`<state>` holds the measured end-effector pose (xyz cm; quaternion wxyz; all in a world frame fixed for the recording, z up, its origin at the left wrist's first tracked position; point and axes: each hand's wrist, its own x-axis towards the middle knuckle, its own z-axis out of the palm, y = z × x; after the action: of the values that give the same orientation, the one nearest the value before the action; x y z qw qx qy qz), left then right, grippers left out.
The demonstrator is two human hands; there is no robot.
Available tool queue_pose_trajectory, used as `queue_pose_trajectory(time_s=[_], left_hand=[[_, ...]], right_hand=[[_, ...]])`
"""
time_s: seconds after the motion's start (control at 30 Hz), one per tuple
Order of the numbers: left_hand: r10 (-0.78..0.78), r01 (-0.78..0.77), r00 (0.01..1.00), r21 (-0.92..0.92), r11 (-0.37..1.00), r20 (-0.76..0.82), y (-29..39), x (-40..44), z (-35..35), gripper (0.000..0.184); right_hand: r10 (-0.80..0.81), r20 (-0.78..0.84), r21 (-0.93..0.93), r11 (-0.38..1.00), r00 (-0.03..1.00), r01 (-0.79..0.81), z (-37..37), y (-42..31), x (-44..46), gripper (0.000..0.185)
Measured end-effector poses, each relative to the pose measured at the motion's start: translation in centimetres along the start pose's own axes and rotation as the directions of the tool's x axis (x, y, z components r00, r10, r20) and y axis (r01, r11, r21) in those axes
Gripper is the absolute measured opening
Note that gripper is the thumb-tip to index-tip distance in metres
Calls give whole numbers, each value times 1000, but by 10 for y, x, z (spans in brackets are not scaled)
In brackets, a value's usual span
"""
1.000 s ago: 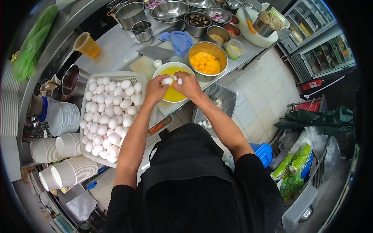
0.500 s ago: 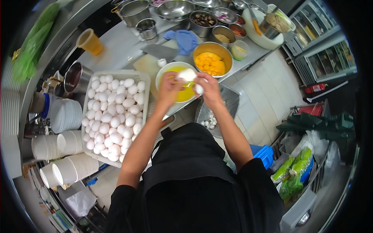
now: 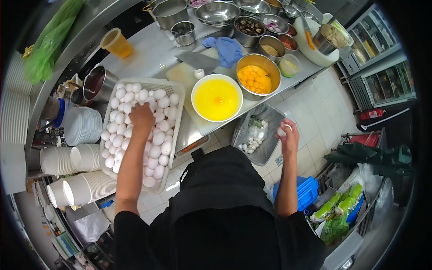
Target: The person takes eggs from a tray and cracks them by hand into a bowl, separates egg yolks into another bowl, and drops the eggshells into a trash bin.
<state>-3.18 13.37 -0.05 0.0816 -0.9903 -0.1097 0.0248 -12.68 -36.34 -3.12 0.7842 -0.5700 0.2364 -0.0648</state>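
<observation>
In the head view, my left hand (image 3: 141, 116) reaches into a white plastic basket (image 3: 181, 96) of white eggs (image 3: 134, 140), its fingers curled down over an egg; the fingertips are partly hidden. My right hand (image 3: 290, 140) is out beside the lined bin, fingers closed round a white egg (image 3: 283, 130). Between the hands, a white bowl (image 3: 200, 114) at the counter edge holds yellow liquid egg with a yolk (image 3: 218, 101) near its middle. Behind it stands a steel pot (image 3: 276, 72) with several yolks (image 3: 253, 77).
A broken eggshell (image 3: 199, 73) and a cleaver (image 3: 195, 59) lie by the cutting board. The bin (image 3: 270, 146) below the counter contains eggshells. Steel bowls of ingredients (image 3: 249, 28) and a blue cloth (image 3: 226, 50) are farther back. Stacked white tubs (image 3: 92, 189) stand left.
Both hands have parted from above the white bowl. My left hand has gone left to the egg basket, my right hand right past the bin. The white shell between them is gone from there.
</observation>
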Motion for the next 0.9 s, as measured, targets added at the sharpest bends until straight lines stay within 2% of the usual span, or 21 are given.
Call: queue_pose_trajectory(time_s=[0.07,0.13,0.23,0.27,0.3,0.33,0.37,0.4,0.43,0.47,0.53,0.57,0.63,0.7,0.73,0.8,0.83,0.87,0.9], left_hand=[[14,-11,999,-59,998,48,-11,0,-6,43],[39,-29,998,-188,982,50,-10,-2,-18,47],[65,-72,997,-499,863,-32,-1,-5,-32,52],[67,-75,997,-499,863,-35,1,1,-22,52],[148,-38,988,-845,533,49,4,8,-4,52],[255,65,963,-994,87,85,5,11,6,52],[254,65,963,-994,87,85,15,7,0,52],[297,89,952,-996,-28,77,39,-2,-14,52],[338,117,939,-983,-143,63,58,-9,-24,51],[339,118,939,-982,-149,62,68,-12,-28,51],[416,180,907,-951,-251,62,86,-15,-35,50],[416,182,905,-963,-198,85,92,-16,-39,52],[406,203,908,-955,-215,101,98,-15,-40,53],[400,239,907,-943,-231,131,99,-16,-36,54],[415,245,901,-937,-250,125,102,-14,-35,55],[442,246,891,-932,-268,108,110,-10,-34,55],[452,247,887,-922,-297,92,115,-9,-31,55],[464,250,883,-912,-324,77,119,-8,-29,55],[479,236,876,-912,-335,51,124,-8,-30,54]], right_hand=[[-47,154,114,993,987,29,16,14,14,45],[-57,225,129,991,973,29,58,15,19,46],[-288,328,-31,948,900,315,125,15,14,52],[-363,381,-75,904,850,420,146,12,9,55],[-441,397,-50,865,805,499,167,8,0,57],[-514,412,-25,819,752,573,187,1,-11,59],[-622,447,-100,680,644,726,202,-10,-19,58],[-702,492,-166,505,515,847,215,-19,-26,57],[-743,518,-161,402,424,901,227,-21,-29,55],[-772,543,-155,293,329,943,235,-21,-30,53],[-594,705,-188,370,388,910,245,-14,-25,52],[-630,675,-171,371,383,913,244,-11,-22,52],[-666,647,-146,371,373,917,243,-9,-16,52],[-654,474,-30,657,589,753,233,-6,-13,50],[-652,473,-36,658,592,753,225,-2,-5,50],[-428,507,-107,830,748,548,215,-2,14,45],[-150,512,-80,972,846,221,214,-3,18,37],[-155,501,-79,972,851,223,213,-5,20,37],[-11,524,-178,976,852,123,213,-6,24,34]])
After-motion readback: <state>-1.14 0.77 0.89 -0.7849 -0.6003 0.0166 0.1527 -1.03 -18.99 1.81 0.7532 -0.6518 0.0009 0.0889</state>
